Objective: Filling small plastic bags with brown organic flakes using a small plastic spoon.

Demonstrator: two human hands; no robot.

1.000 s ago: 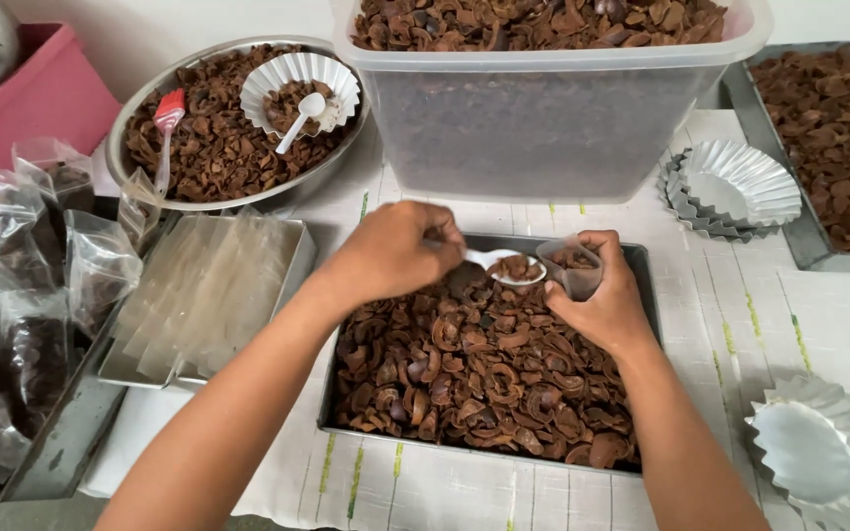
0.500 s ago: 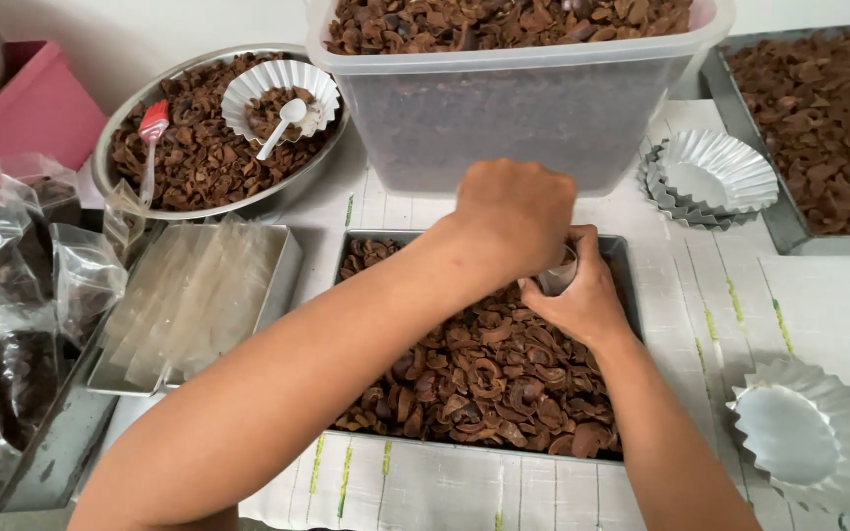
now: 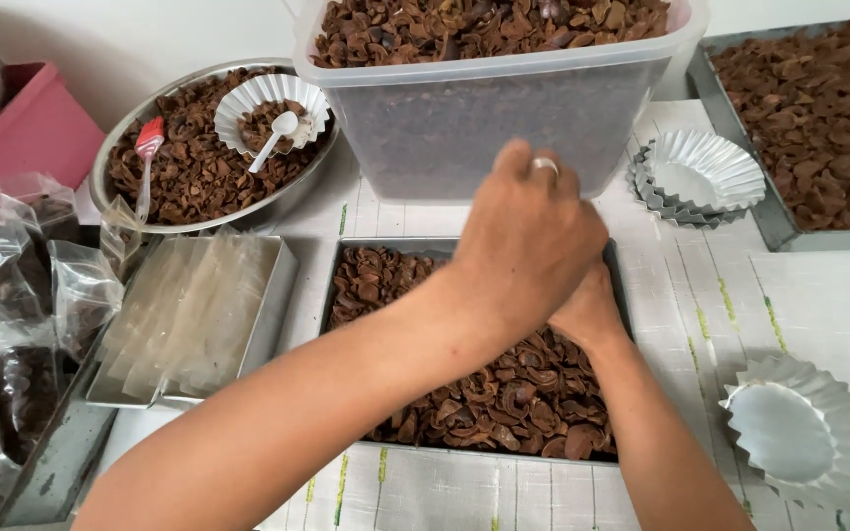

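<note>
A tray [image 3: 338, 258] of dried pieces [image 3: 504, 403] lies before the tub [image 3: 504, 108], bowl [image 3: 110, 162] behind-left, foil cups [image 3: 804, 433] right.

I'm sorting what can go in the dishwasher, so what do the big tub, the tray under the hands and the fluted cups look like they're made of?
The big tub looks like translucent frosted plastic, since its brown contents show dimly through the wall. The tray appears to be dull grey metal with a thin rolled rim. The fluted cups seem thin shiny metal or foil, with crisp pleats reflecting light; which one is unclear.
</note>
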